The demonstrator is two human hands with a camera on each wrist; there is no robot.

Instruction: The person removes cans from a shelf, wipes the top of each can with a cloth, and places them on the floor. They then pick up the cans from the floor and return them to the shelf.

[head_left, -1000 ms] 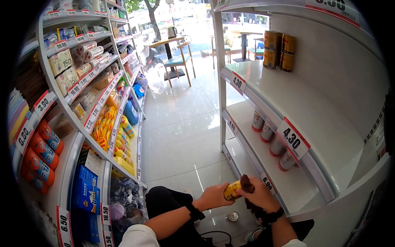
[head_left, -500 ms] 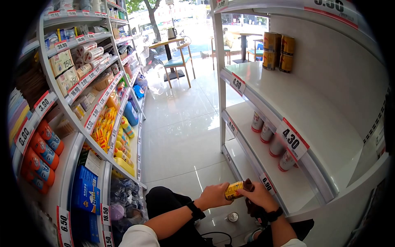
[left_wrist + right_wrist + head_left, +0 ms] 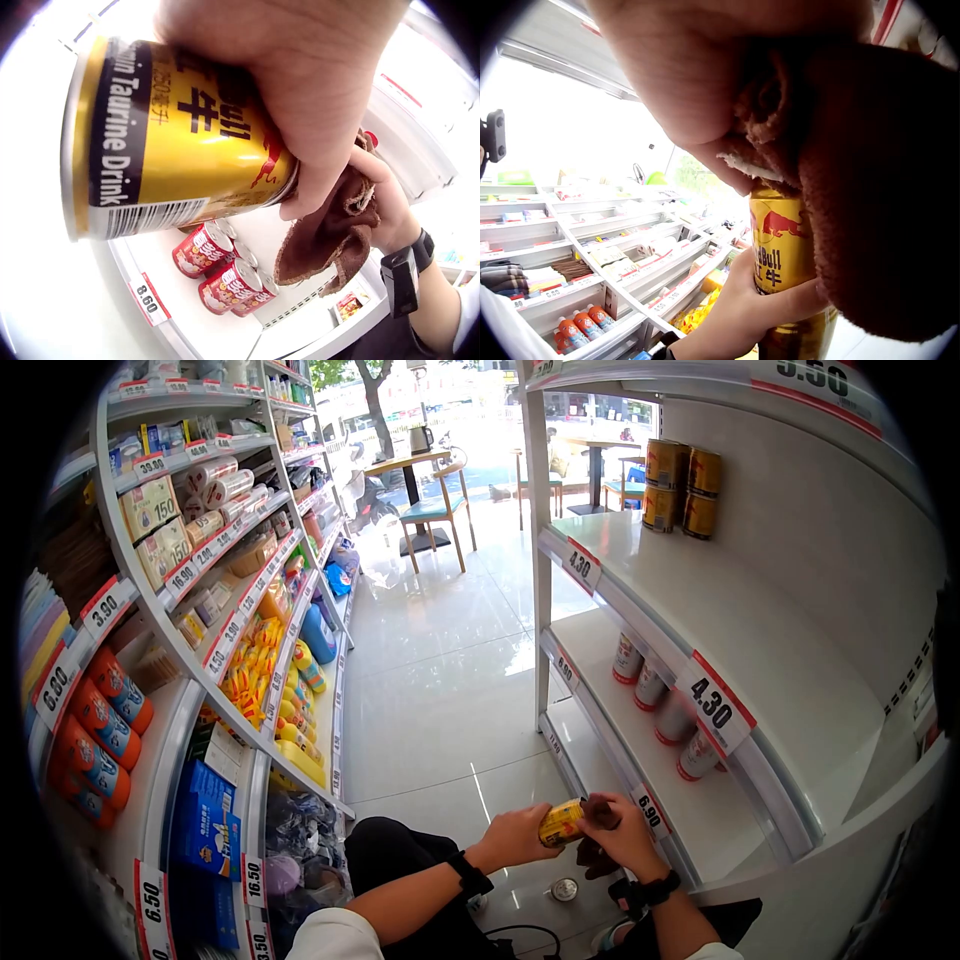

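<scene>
My left hand (image 3: 510,838) grips a gold Red Bull can (image 3: 562,822) round its side, holding it tilted above the floor in front of the right-hand shelf. My right hand (image 3: 630,840) holds a brown cloth (image 3: 601,812) at the can's far end. In the left wrist view the can (image 3: 187,142) lies nearly sideways, and part of the cloth (image 3: 322,240) hangs loose below the right fingers. The right wrist view shows the cloth (image 3: 885,202) bunched over the top of the can (image 3: 781,232), hiding that end.
Another can (image 3: 564,890) stands on the floor below the hands. Several gold cans (image 3: 680,485) are stacked on the upper right shelf, with red-and-silver cans (image 3: 672,718) one shelf lower. Goods-filled shelving (image 3: 225,630) lines the left. A chair (image 3: 437,510) stands down the aisle.
The can and both hands have shifted slightly left in the head view. The cloth has turned at the can's end, its upper fold now lower than a second ago.
</scene>
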